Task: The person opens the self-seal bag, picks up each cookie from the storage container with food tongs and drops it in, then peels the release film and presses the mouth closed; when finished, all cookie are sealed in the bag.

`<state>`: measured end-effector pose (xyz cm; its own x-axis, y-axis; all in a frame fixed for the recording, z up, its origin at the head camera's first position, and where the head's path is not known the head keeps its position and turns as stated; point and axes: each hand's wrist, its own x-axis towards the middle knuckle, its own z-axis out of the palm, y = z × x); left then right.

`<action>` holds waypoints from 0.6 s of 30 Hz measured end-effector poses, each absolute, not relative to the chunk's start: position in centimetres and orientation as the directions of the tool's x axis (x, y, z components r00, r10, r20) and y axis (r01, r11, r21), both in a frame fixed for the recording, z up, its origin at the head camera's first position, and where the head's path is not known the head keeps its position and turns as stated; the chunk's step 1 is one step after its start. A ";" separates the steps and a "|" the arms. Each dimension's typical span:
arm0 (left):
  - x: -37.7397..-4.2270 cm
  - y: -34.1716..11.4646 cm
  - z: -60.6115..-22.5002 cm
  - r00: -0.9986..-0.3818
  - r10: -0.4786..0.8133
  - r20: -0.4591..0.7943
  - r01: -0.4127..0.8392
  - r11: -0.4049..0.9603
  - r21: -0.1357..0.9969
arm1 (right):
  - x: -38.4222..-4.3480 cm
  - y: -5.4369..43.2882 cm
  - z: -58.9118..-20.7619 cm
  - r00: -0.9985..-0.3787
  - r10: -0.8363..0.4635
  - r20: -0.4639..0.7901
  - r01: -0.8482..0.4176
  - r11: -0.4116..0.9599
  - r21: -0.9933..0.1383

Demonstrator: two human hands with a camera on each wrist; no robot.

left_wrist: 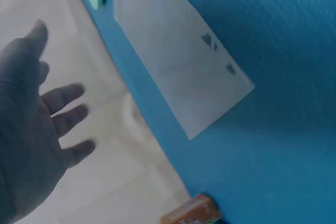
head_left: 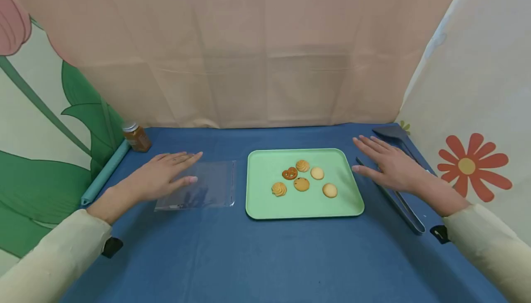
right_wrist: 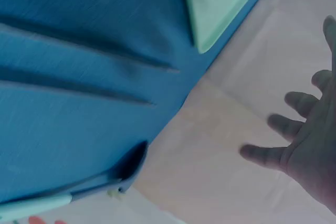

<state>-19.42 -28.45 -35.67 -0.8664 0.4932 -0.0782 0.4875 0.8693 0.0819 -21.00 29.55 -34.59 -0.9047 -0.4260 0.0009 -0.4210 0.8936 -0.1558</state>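
My left hand [head_left: 163, 176], palm down with fingers extended, hovers over the left part of a clear plastic bag [head_left: 213, 185]. In the left wrist view the same bag [left_wrist: 168, 51] lies flat on the blue cloth, apart from the spread fingers. Over on the right, my right hand [head_left: 390, 164] is held out above a pair of metal tongs [head_left: 404, 213], its fingers straight and holding nothing. Between the hands sits a light green tray [head_left: 257, 201]. On it lie several cookies [head_left: 301, 184] and one small pretzel [head_left: 290, 173].
A brown-filled jar [head_left: 138, 138] with a silver lid stands at the back left, beside a rolled teal sheet [head_left: 105, 174]. A dark spatula [head_left: 390, 131] lies at the back right. A beige curtain [head_left: 265, 63] closes off the rear; a flower-printed wall [head_left: 477, 109] borders the right.
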 end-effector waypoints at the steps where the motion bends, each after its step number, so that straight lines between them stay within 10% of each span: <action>1: -19.5 -28.6 -35.7 -0.870 0.485 -0.089 0.475 0.872 0.117 | -21.0 29.1 -34.4 -0.905 -0.425 -0.010 -0.417 0.892 -0.173; 18: -20.6 -30.1 -37.9 -0.897 0.439 -0.060 0.428 0.893 0.137 | -22.7 15.3 -35.8 -0.738 -0.673 -0.059 -0.629 0.716 -0.303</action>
